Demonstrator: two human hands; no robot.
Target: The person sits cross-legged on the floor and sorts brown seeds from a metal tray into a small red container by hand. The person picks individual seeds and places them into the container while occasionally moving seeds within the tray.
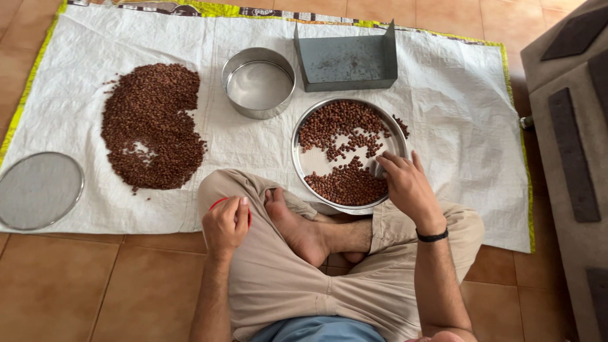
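Fingers (pixel 386 163) touch brown seeds (pixel 345 183) in steel plate (pixel 301 166), sieve (pixel 258 82) beyond

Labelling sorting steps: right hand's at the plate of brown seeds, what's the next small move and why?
Probably sweep a few more seeds from the far cluster toward the near one: the right hand rests its fingertips on the steel plate, where a bare strip separates two seed groups.

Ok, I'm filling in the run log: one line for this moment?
left hand: holds small red object | right hand: fingers in round steel plate of brown seeds | brown seed heap on white woven sheet
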